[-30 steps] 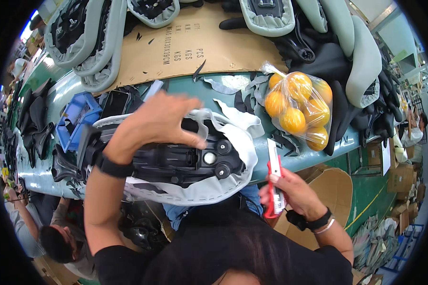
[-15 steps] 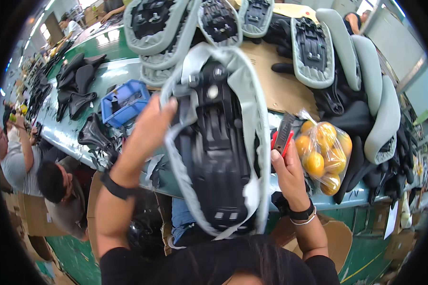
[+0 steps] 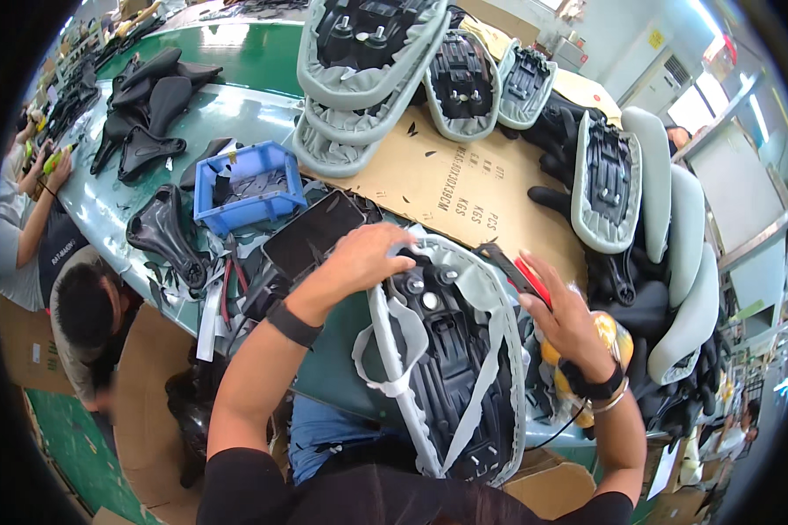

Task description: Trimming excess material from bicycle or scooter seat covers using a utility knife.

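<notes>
A grey padded seat with a black plastic base (image 3: 451, 346) lies underside up in front of me, tilted on the table's near edge. Loose strips of its grey cover (image 3: 392, 363) hang over the left rim and across the base. At the seat's far-left end, my left hand (image 3: 368, 256) is closed on the cover's edge, thumb and fingers near the top. My right hand (image 3: 569, 317) grips a red-and-black box cutter (image 3: 518, 273), its dark tip pointing up-left above the far-right rim. The fingers partly hide the handle.
A blue bin (image 3: 228, 216) with dark scraps, a flat black device (image 3: 315, 234) and black saddles (image 3: 153, 114) lie left. Stacked grey seats (image 3: 337, 162) and a cardboard sheet (image 3: 517, 214) are behind. Bagged oranges (image 3: 620, 337) sit behind my right wrist. A co-worker (image 3: 87, 302) bends at left.
The seat has come lower and to the right in the view. My left hand has shifted to its far end. The cutter now reaches over the rim, and a loose strip hangs outside the left rim.
</notes>
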The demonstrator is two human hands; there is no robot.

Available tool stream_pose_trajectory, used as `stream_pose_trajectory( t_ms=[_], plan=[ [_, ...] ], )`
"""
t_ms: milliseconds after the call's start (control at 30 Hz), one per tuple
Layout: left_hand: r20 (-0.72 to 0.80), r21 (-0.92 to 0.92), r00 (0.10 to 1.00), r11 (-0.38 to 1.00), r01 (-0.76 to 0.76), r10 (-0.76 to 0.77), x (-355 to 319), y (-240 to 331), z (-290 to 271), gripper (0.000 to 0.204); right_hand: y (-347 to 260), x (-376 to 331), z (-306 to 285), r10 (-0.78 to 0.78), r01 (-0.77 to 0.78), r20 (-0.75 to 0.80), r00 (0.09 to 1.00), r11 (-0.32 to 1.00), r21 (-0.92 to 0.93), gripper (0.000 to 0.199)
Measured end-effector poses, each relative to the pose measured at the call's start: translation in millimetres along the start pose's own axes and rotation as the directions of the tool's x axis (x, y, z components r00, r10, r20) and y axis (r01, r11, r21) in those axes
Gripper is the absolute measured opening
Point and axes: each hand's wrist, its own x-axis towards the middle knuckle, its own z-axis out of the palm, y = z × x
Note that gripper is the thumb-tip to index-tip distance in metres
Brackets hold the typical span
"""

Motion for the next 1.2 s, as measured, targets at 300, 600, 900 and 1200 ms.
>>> stream_pose_trajectory(
  t_ms=[300, 600, 900, 1200],
  plan=[
    [0.203, -0.085, 0.977, 0.993, 0.082, -0.063, 28, -10, 5, 0.034, -7, 145, -19, -0.099, 0.33, 0.583, 0.806, 0.893, -0.305, 0.041],
    [-0.109, -0.381, 0.93, 0.879, 0.287, -0.351, 24, -6, 18, 0.032, -45, 162, -3, 0.019, 0.411, 0.707, 0.707, 0.802, -0.433, 0.037],
    [-0.885, -0.114, 0.436, 0.984, 0.135, -0.162, 41, -12, 1, 0.034, -61, 79, -11, -0.057, 0.41, 0.513, 0.856, 0.679, -0.609, 0.039],
    [-1.0, -0.024, 0.005, 0.984, -0.175, -0.023, 79, 57, -68, 0.035, -59, -34, 7, 0.137, 0.005, 0.168, 0.976, 0.762, -0.648, 0.051]
  ],
)
